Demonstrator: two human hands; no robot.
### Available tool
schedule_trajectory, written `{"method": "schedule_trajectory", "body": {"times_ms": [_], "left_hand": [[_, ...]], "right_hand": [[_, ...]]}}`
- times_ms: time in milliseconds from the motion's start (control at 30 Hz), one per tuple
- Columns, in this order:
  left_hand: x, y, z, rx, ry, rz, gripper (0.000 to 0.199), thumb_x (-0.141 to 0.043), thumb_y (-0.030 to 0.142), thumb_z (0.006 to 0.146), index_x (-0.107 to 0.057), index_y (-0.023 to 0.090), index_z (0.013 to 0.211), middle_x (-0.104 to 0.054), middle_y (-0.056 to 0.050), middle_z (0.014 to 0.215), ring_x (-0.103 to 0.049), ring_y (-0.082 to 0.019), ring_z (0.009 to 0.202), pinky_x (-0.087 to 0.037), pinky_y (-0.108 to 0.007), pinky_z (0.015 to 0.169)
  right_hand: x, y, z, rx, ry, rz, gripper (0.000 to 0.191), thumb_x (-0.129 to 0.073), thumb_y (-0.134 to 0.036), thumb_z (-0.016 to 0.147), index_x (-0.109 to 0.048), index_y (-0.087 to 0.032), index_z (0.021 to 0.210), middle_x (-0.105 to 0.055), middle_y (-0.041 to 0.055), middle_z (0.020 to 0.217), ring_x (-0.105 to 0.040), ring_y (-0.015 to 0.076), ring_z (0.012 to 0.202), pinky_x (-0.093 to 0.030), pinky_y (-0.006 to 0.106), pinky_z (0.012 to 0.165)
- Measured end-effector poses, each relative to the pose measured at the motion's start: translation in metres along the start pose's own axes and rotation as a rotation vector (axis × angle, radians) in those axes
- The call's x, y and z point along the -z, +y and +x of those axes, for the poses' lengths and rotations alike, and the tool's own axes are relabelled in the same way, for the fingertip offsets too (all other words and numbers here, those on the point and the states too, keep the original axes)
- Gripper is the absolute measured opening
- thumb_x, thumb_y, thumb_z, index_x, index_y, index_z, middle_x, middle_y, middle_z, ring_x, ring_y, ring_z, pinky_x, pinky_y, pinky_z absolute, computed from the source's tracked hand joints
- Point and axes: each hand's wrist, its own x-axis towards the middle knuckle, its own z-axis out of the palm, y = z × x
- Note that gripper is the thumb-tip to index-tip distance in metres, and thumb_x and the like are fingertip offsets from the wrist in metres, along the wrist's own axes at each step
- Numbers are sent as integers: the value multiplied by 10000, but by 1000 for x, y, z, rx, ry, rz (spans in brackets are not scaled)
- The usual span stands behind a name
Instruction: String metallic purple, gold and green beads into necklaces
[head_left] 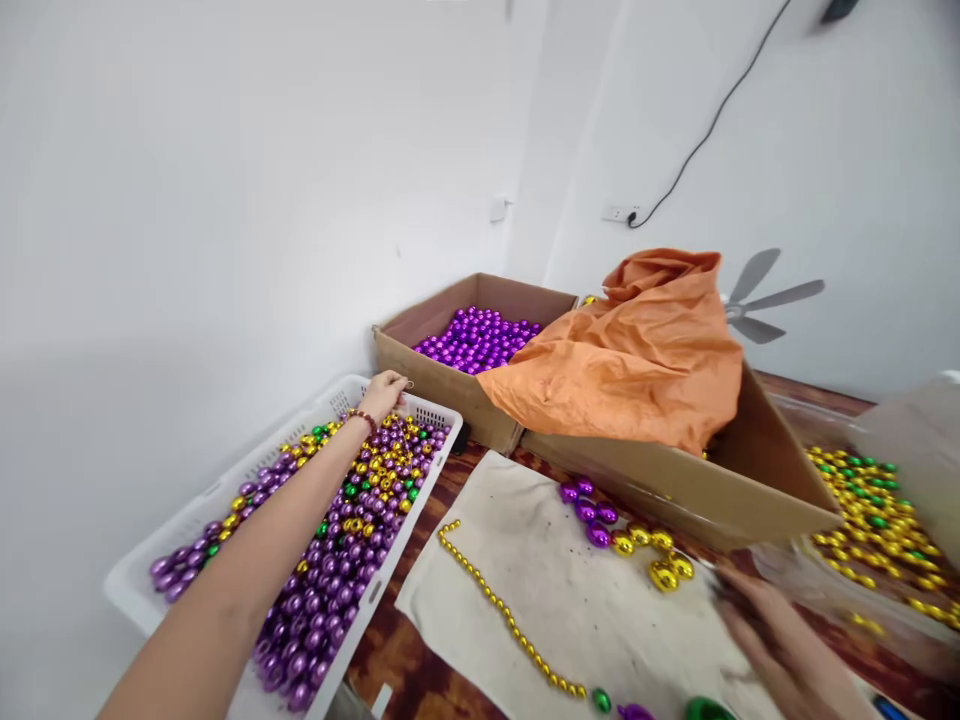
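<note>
My left hand (pixel 386 394), a beaded bracelet on its wrist, is closed over the far end of a white basket (pixel 431 505). A thin loop shows at its fingertips, too small to name. Purple, gold and green beads (pixel 322 590) fill the basket. My right hand (pixel 765 625) is blurred at the right edge of a pale cloth (pixel 540 560); its fingers curl round a dark item I cannot identify. Close by on the cloth lies a string of large purple and gold beads (pixel 640 534). A small gold bead string (pixel 491 595) curves toward green and purple beads at the front edge.
Behind the cloth stand a cardboard box (pixel 442 385) of purple beads and another box (pixel 630 490) draped with orange fabric (pixel 630 360). Gold and green beads (pixel 874 510) lie in clear plastic at right. A fan (pixel 757 300) and a wall socket (pixel 619 213) are behind.
</note>
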Motion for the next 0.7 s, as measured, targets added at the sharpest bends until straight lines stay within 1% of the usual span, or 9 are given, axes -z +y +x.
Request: {"method": "schedule_trajectory", "body": {"times_ms": [100,133,200,267,333,400,500,600,700], "left_hand": [[-2,-2,11,17,42,-57,144,-615,261,826,-569,171,723,-489,47,528,-482,-93,431,-299,-191,425],[-1,-3,16,22,70,-73,158,-608,276,833,-559,170,727,-486,49,543,-471,-86,425,-282,-188,416],[2,-6,25,34,136,-92,176,-597,290,841,-542,168,727,-495,46,568,-453,-74,411,-264,-185,405],[7,-8,35,45,187,-91,179,-599,286,839,-539,164,722,-521,33,585,-471,-74,414,-282,-184,405],[12,-9,44,47,210,-71,169,-611,268,830,-552,158,715,-553,17,595,-507,-83,424,-312,-184,412],[14,-8,51,37,208,-38,157,-625,245,821,-575,154,702,-581,5,596,-538,-92,432,-331,-184,419],[14,-5,59,8,179,15,157,-641,220,819,-605,151,683,-615,-5,599,-561,-98,440,-355,-184,435],[14,-4,65,-12,158,49,157,-631,205,843,-623,150,697,-642,-11,624,-576,-98,463,-386,-185,462],[15,-6,70,8,133,64,163,-620,195,860,-628,144,705,-645,-20,622,-597,-109,485,-408,-191,474]], "right_hand": [[-34,-102,68,210,-241,149,316,-463,-393,997,-624,-249,1228,-710,107,1101,-721,220,909,-593,304,751],[-46,-137,89,280,-289,183,320,-433,-357,1006,-630,-238,1229,-703,109,1111,-715,210,882,-579,296,727],[-69,-199,129,401,-393,277,332,-414,-317,1019,-638,-220,1245,-689,109,1127,-693,206,933,-553,301,795],[-91,-249,167,427,-450,393,300,-469,-306,1012,-665,-213,1218,-694,90,1073,-669,202,950,-518,299,839],[-111,-287,202,360,-483,497,244,-621,-278,930,-699,-207,1151,-704,57,1045,-651,198,941,-490,287,837],[-132,-317,235,244,-517,610,203,-722,-236,835,-726,-186,1031,-702,9,905,-633,174,837,-466,254,762],[-162,-348,273,32,-586,790,158,-728,-189,800,-740,-164,955,-642,-42,710,-555,113,601,-413,214,608],[-191,-365,298,-119,-566,828,95,-713,-153,785,-747,-162,874,-611,-53,628,-504,94,524,-381,207,561],[-217,-372,311,-204,-520,808,45,-709,-176,788,-728,-147,816,-568,-47,556,-492,103,501,-368,215,540]]}}
